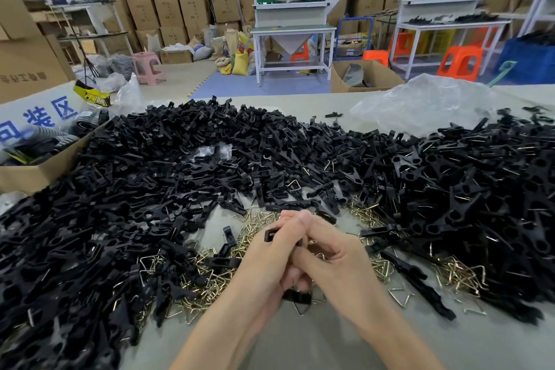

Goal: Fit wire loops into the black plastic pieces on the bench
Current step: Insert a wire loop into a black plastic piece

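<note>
Head view: at lower centre the left hand (267, 261) and right hand (339, 261) press together, fingers of both curled round one black plastic piece (271, 234), thumbs touching on top. Brass-coloured wire loops (258, 219) lie scattered around the hands on the bench (300, 339). Heaped black pieces (180, 165) fill the middle of the frame, a cardboard box (36, 171) at left.
</note>
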Motion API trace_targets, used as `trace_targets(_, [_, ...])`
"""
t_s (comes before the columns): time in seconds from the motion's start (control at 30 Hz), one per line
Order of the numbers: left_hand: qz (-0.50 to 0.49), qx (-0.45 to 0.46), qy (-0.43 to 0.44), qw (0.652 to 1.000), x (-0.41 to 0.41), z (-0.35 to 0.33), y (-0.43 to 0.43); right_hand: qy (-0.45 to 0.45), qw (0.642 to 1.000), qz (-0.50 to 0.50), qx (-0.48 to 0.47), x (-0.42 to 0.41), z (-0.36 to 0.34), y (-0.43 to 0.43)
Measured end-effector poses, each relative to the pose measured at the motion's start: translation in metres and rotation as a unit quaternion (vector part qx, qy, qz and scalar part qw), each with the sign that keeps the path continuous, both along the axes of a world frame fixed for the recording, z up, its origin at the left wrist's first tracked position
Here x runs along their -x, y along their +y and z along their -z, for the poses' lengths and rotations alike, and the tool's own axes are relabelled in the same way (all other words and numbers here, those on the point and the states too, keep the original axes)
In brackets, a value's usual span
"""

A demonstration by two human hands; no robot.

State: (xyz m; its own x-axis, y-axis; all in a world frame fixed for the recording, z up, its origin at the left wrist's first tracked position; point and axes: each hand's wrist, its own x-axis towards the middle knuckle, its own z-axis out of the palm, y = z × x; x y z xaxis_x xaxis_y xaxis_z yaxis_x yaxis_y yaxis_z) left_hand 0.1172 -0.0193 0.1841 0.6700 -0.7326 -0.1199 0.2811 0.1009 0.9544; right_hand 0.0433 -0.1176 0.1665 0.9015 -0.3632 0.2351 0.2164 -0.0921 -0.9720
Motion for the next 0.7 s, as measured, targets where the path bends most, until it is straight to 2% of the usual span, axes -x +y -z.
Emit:
trace_targets(0.13, [0.024,0.006,0.034,0.999,-0.003,0.003,0.002,-0.028,0.999,0.008,0.020,-0.002,0.002,0.001])
trace_targets(0.27, [0.060,-0.019,0.011,0.998,-0.009,0.007,0.004,-0.024,0.999,0.019,0.022,-0.003,0.007,0.000])
trace_targets(0.5, [-0.011,-0.086,-0.044,0.995,-0.010,0.016,0.004,-0.017,1.000,0.001,-0.019,-0.004,0.007,0.002])
trace_targets(0.63, [-0.017,-0.080,-0.028,0.996,-0.009,0.015,0.000,0.005,0.997,0.045,0.057,-0.007,0.010,-0.004])
trace_targets(0.7, [0.002,-0.066,-0.037,0.997,-0.009,0.014,-0.001,-0.001,0.997,0.045,0.056,-0.009,0.012,-0.005])
